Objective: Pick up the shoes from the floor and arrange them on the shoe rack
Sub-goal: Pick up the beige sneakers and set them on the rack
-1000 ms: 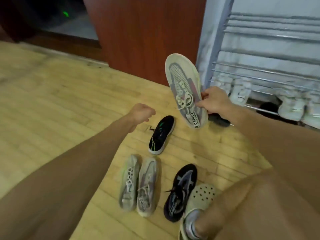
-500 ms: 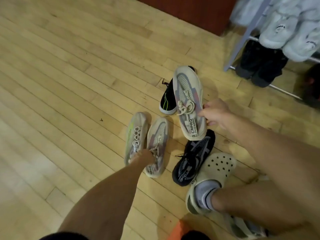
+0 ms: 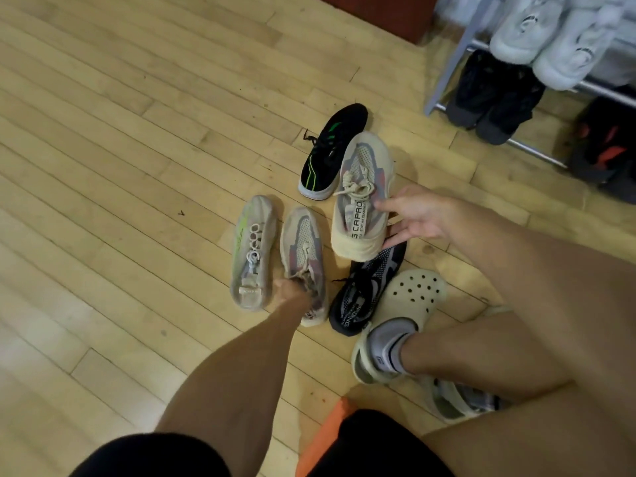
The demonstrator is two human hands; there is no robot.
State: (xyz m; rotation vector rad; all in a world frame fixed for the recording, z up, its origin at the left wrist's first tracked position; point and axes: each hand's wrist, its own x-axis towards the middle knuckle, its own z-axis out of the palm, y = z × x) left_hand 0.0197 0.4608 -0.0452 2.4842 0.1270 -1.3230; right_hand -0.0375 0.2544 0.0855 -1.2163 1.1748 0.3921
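Note:
My right hand [image 3: 418,216] holds a beige knit shoe [image 3: 361,187] by its heel side, just above the floor, thumb on top and fingers underneath. Its matching beige shoe [image 3: 303,244] lies on the wooden floor, and my left hand [image 3: 290,291] is closed on its collar. Around them on the floor lie a beige shoe with a green stripe [image 3: 253,249], a black shoe with green lines [image 3: 332,146] and a black-and-white knit shoe [image 3: 370,290]. The grey metal shoe rack [image 3: 444,77] stands at the top right.
The rack holds white shoes [image 3: 537,32] on an upper bar, dark shoes [image 3: 492,94] and a black-and-red shoe [image 3: 605,149] low down. My foot in a cream clog [image 3: 409,301] rests beside the knit shoe. A red-brown cabinet [image 3: 378,12] stands at the top edge.
My view has tipped down to the floor. My right hand lowered the beige shoe from in front of the rack. My left hand reached down and closed on the matching shoe.

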